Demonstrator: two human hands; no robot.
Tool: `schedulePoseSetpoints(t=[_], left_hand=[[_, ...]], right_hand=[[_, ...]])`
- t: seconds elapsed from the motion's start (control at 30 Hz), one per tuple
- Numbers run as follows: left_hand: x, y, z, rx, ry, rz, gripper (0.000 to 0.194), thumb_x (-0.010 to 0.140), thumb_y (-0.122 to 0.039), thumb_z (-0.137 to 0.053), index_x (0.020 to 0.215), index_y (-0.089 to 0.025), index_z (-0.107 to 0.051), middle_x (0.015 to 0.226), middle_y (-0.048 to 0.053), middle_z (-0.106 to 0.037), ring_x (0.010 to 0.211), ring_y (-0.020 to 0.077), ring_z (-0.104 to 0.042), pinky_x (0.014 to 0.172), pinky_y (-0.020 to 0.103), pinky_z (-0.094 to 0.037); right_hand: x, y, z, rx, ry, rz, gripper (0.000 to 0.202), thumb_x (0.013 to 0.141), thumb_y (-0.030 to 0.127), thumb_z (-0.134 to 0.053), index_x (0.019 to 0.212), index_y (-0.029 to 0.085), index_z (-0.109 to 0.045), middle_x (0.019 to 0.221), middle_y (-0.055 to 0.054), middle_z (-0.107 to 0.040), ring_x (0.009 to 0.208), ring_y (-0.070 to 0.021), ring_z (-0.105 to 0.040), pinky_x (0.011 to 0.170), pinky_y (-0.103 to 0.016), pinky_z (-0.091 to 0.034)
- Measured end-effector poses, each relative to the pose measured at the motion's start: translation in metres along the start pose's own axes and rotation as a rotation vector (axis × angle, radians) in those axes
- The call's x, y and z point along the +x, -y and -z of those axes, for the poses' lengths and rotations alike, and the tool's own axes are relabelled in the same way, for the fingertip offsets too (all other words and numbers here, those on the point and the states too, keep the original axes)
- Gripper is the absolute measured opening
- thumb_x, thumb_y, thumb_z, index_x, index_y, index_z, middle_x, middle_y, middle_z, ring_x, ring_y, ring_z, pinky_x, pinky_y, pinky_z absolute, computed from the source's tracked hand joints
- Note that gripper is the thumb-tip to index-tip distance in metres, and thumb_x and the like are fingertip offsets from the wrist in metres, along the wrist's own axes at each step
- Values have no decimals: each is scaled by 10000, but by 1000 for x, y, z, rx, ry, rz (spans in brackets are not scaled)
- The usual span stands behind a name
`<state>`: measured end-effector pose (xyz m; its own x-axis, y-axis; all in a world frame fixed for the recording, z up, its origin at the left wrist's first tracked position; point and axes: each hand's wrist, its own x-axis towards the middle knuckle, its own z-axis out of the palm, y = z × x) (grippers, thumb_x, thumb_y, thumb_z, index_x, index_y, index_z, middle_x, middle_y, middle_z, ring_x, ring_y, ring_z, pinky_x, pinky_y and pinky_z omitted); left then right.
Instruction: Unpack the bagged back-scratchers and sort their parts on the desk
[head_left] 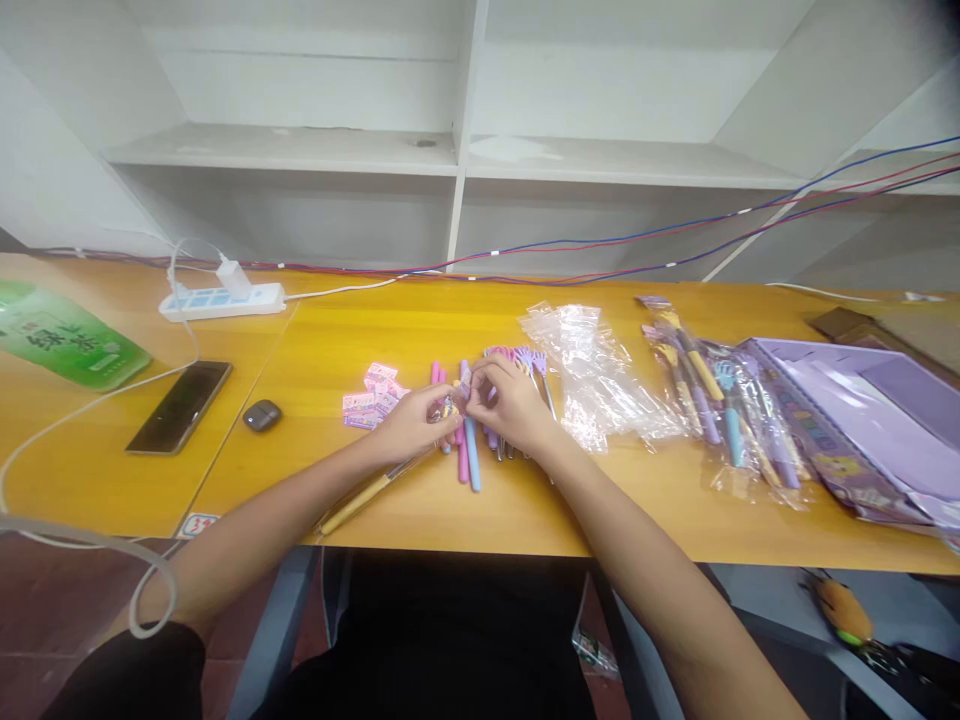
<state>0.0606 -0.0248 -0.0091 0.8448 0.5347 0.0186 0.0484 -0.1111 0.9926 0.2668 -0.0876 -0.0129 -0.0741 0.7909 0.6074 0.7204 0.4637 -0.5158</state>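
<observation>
Head view: two hands, one phone, one bottle.

A desk workspace in an office or small workshop is shown; which of the two cannot be told. The wood-toned tabletop is backed by pale open shelving, with red and blue cables strung along its rear. A power strip is set at its back left. Small-goods handwork is suggested by clear plastic sleeves, printed cards and bagged long-handled items spread across it. Reddish floor tiles are seen below it.
</observation>
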Motion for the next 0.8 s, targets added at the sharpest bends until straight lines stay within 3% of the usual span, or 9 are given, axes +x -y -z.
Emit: schedulePoseSetpoints(t=[0.17, 0.37, 0.5, 0.63, 0.8], left_hand=[[0, -4, -1, -12, -12, 1, 278, 968, -344, -697, 1182, -172, -658, 797, 22, -733, 668, 171, -720, 640, 300, -601], [1, -2, 1, -24, -18, 28, 342, 980, -374, -676, 1240, -151, -676, 747, 30, -726, 605, 166, -685, 586, 280, -554], [2, -4, 2, -76, -56, 76, 454, 973, -370, -683, 1346, -118, -633, 730, 47, -730, 593, 193, -689, 591, 304, -551], [2, -4, 2, -68, -72, 75, 430, 972, -334, -666, 1344, -121, -628, 701, 34, -719, 588, 202, -700, 595, 305, -549], [2, -2, 1, -60, -58, 52, 412, 979, -355, -666, 1324, -132, -642, 724, 35, -718, 607, 204, -715, 580, 301, -555]], right_hand=[[-1, 0, -1, -75, -29, -27, 167, 824, 112, -611, 845, 238, -503, 829, -23, -611, 735, -179, -590, 691, -303, -493], [-3, -8, 9, -50, -74, -278, 144, 875, 176, -590, 971, 248, -510, 757, 27, -646, 608, -152, -589, 633, -279, -458], [-1, -10, 17, -18, -82, -218, 86, 1012, 216, -493, 1053, 246, -562, 903, -36, -712, 762, -198, -676, 721, -328, -501], [1, -7, 21, -27, -32, -70, 252, 1040, 157, -407, 1031, 240, -646, 979, -70, -707, 950, -233, -680, 870, -385, -516], [3, -5, 24, 118, 14, -171, 143, 1039, 308, -574, 1038, 244, -702, 1135, -79, -659, 1084, -242, -635, 920, -392, -509]])
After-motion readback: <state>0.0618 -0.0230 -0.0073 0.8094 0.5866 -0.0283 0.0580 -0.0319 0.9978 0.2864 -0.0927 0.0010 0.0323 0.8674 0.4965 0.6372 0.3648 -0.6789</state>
